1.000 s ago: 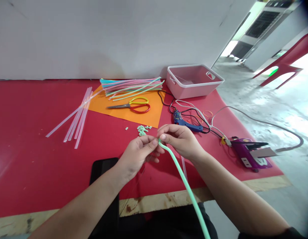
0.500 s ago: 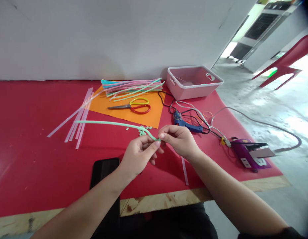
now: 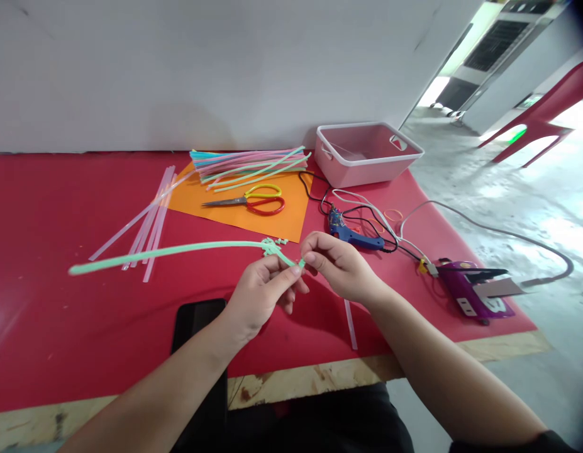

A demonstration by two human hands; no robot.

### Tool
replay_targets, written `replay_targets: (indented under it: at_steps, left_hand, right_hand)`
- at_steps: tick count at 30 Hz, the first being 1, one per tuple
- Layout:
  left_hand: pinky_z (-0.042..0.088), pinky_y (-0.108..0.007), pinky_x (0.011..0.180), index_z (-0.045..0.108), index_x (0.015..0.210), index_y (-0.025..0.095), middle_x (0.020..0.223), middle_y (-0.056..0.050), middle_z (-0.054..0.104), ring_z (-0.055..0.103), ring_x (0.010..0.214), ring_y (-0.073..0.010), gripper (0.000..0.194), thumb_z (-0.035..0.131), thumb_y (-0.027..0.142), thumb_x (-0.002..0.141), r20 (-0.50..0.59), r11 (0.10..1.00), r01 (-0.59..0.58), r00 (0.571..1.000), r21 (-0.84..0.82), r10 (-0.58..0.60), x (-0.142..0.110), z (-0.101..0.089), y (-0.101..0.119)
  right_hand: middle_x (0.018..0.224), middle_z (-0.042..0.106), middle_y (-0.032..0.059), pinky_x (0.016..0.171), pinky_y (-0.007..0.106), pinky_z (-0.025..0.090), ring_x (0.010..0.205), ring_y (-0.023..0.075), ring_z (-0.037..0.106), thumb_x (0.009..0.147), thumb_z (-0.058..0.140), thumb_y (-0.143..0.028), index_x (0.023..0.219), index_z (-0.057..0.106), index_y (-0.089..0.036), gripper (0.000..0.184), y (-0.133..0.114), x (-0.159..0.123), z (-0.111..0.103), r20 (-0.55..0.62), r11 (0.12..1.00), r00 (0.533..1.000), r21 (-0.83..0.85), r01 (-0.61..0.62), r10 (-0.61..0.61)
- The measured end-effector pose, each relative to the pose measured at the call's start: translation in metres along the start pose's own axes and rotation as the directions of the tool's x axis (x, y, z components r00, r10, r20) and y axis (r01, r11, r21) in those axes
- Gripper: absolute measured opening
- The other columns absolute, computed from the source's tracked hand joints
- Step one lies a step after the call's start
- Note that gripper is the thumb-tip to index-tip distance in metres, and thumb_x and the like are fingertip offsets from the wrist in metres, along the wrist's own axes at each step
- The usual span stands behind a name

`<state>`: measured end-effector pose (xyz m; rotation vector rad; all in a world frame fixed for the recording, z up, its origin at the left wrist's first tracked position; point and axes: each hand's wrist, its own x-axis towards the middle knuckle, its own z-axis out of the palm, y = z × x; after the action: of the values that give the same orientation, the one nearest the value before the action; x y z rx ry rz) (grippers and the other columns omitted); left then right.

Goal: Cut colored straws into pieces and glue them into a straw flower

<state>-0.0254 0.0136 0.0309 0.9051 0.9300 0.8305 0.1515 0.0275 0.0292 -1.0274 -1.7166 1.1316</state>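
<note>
Green stick: the long fuzzy green stick (image 3: 178,250) is held in the air between both hands, above the table (image 3: 83,340); its free end is pointed to the left, and in the view the clear strips (image 3: 152,226) are crossed by it.
Left hand: the stick is pinched near its right end by the thumb and fingers of the left hand (image 3: 267,286).
Right hand: the small green tip is grasped between thumb and forefinger of the right hand (image 3: 341,264), just beside the left fingertips; whether this tip is a separate piece cannot be told.
Small pieces: a little pile of green pieces (image 3: 270,246) is seen on the table, just beyond the left hand, partly covered by the stick.
Orange sheet: on the orange sheet (image 3: 286,223), scissors (image 3: 245,201) are laid, with a bundle of coloured sticks (image 3: 253,165) behind them.
Right side: the blue glue gun (image 3: 352,235) is placed beyond the right hand, in front of the pink basket (image 3: 380,173).
Near edge: the black phone (image 3: 197,321) is partly hidden by the left forearm.
</note>
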Motion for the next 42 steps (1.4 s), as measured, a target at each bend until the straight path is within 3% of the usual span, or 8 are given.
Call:
replay_targets:
  at_steps: [8, 13, 15, 18, 21, 27, 34, 42]
  left_hand:
    - [0.049, -0.019, 0.046, 0.059, 0.078, 0.016, 0.065, -0.001, 0.065, 0.056, 0.053, -0.0087, 0.023, 0.066, 0.037, 0.083, -0.023, 0.967, -0.115, 0.992, 0.227, 0.124, -0.004, 0.000, 0.001]
    - [0.043, -0.018, 0.039, 0.057, 0.076, 0.016, 0.064, 0.001, 0.061, 0.048, 0.046, -0.0064, 0.025, 0.069, 0.038, 0.079, -0.041, 0.999, -0.044, 0.998, -0.005, 0.044, 0.000, 0.000, 0.002]
    - [0.033, -0.014, 0.035, 0.058, 0.078, 0.016, 0.063, 0.003, 0.059, 0.038, 0.041, -0.0030, 0.025, 0.071, 0.037, 0.077, -0.049, 0.993, -0.001, 0.999, -0.122, -0.005, 0.001, -0.001, 0.004]
    - [0.021, -0.011, 0.035, 0.060, 0.079, 0.015, 0.062, 0.004, 0.056, 0.028, 0.041, -0.0003, 0.023, 0.072, 0.034, 0.077, -0.080, 0.983, -0.013, 0.997, -0.185, -0.002, 0.003, -0.001, 0.007]
    - [0.021, -0.011, 0.038, 0.060, 0.079, 0.014, 0.063, 0.003, 0.057, 0.029, 0.043, -0.0004, 0.016, 0.068, 0.028, 0.079, -0.125, 0.980, -0.070, 0.991, -0.185, 0.048, 0.004, -0.002, 0.007]
    - [0.027, -0.013, 0.041, 0.060, 0.087, 0.017, 0.069, 0.000, 0.061, 0.038, 0.050, -0.0040, 0.013, 0.067, 0.025, 0.080, -0.119, 0.984, -0.078, 0.991, -0.161, 0.059, 0.006, -0.004, 0.004]
    - [0.020, -0.012, 0.038, 0.055, 0.092, 0.019, 0.066, 0.002, 0.063, 0.025, 0.043, -0.0026, 0.018, 0.063, 0.033, 0.085, -0.111, 0.989, -0.099, 0.990, -0.110, 0.086, 0.004, -0.005, 0.006]
    - [0.021, -0.011, 0.037, 0.045, 0.080, 0.019, 0.064, -0.001, 0.066, 0.026, 0.043, -0.0029, 0.015, 0.059, 0.021, 0.082, -0.182, 0.979, -0.118, 0.979, -0.163, 0.088, 0.002, -0.002, 0.008]
  right_hand:
    - [0.070, 0.050, -0.0026, 0.056, 0.022, 0.039, 0.060, 0.0084, 0.044, 0.093, 0.050, -0.027, 0.081, 0.051, -0.018, 0.015, -0.007, -0.001, 0.008, -0.029, 0.997, 0.999, -0.073, -0.030, 0.028]
    - [0.077, 0.062, 0.0018, 0.063, 0.027, 0.047, 0.065, 0.0128, 0.055, 0.090, 0.054, -0.037, 0.091, 0.062, -0.018, 0.020, 0.001, 0.003, -0.017, -0.194, 0.983, 0.980, -0.166, -0.075, 0.042]
    - [0.094, 0.066, 0.0062, 0.078, 0.035, 0.049, 0.084, 0.0194, 0.061, 0.087, 0.054, -0.030, 0.102, 0.062, -0.020, 0.020, 0.010, -0.001, -0.041, -0.254, 0.898, 0.967, -0.432, -0.084, -0.032]
    - [0.114, 0.062, 0.0119, 0.096, 0.049, 0.043, 0.111, 0.0311, 0.056, 0.075, 0.055, -0.016, 0.113, 0.059, -0.020, 0.039, 0.032, -0.014, -0.074, -0.169, 0.648, 0.985, -0.755, -0.103, -0.042]
    - [0.118, 0.061, 0.0126, 0.100, 0.049, 0.042, 0.114, 0.0308, 0.054, 0.069, 0.049, -0.008, 0.119, 0.056, -0.017, 0.052, 0.053, -0.021, -0.086, -0.108, 0.548, 0.994, -0.833, -0.075, -0.029]
    - [0.112, 0.061, 0.0208, 0.096, 0.054, 0.042, 0.108, 0.0368, 0.055, 0.071, 0.051, -0.014, 0.111, 0.060, -0.009, 0.041, 0.072, -0.011, -0.074, -0.258, 0.459, 0.965, -0.865, -0.206, -0.053]
    - [0.103, 0.062, 0.0130, 0.083, 0.039, 0.050, 0.095, 0.0273, 0.061, 0.073, 0.059, -0.026, 0.108, 0.059, -0.014, 0.037, 0.058, -0.012, -0.075, -0.234, 0.540, 0.966, -0.830, -0.143, -0.105]
    - [0.076, 0.061, 0.0008, 0.062, 0.029, 0.046, 0.064, 0.0164, 0.057, 0.072, 0.061, -0.016, 0.084, 0.061, -0.021, 0.013, 0.037, -0.027, -0.058, -0.413, 0.848, 0.879, -0.530, -0.021, -0.237]
